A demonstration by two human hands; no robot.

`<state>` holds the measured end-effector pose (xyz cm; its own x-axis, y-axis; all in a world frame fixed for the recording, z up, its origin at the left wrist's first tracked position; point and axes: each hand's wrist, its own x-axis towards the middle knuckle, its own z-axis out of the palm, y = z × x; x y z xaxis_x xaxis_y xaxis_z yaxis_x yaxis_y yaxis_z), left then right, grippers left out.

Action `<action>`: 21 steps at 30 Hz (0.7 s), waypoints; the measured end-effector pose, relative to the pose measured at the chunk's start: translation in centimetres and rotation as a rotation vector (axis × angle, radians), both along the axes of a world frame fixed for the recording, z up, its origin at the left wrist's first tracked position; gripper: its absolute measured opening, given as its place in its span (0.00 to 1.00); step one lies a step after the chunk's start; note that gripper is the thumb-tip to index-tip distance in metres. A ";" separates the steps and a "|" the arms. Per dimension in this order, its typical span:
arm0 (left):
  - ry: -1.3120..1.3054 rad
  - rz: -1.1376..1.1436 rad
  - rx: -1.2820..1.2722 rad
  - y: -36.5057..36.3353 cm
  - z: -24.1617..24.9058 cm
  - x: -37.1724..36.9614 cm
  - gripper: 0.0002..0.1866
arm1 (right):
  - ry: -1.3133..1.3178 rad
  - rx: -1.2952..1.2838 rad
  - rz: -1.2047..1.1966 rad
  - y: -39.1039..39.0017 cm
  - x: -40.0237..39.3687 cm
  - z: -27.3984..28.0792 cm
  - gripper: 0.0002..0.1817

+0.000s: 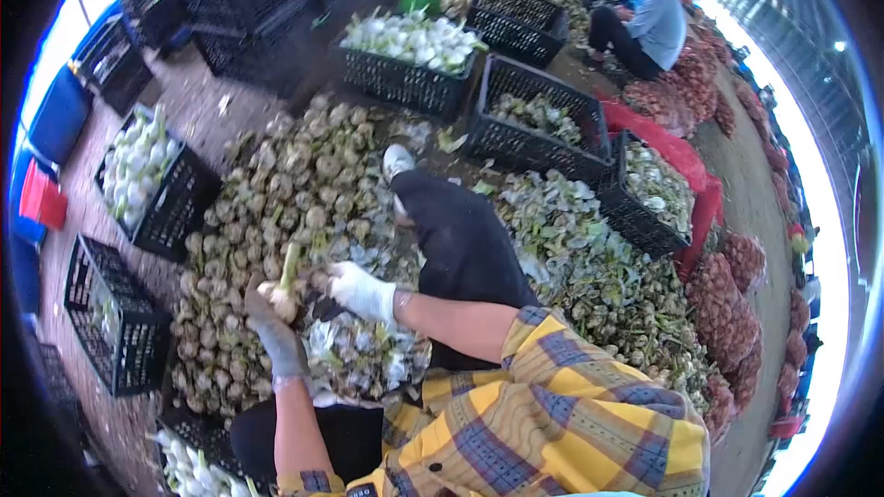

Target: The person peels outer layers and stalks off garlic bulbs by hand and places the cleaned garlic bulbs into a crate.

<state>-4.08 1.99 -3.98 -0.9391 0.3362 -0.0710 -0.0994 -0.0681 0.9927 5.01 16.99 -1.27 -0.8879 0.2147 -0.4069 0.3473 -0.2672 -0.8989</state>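
L hand (279,342) grips pale bulb (284,302), 8 o'clock of ctr, stalk on; R hand (361,291) beside it, curled, can't tell if holding; white bulbs (136,170) at 9 look done; big brown pile (216,317) at 8 left.

Over there a person (656,29) in light blue sits near red sacks (677,92), and a red bucket (43,195) stands near a blue container (59,118).
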 end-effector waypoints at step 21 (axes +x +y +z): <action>-0.095 -0.130 0.154 0.7 5.9 4.3 0.25 | 0.120 0.130 -0.016 -1.4 0.0 3.7 0.23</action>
<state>0.20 2.71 1.93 -0.8788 0.4676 -0.0955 -0.2096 -0.1984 0.9575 5.05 15.55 2.41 -0.9245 0.2726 -0.2666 0.2326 -0.1508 -0.9608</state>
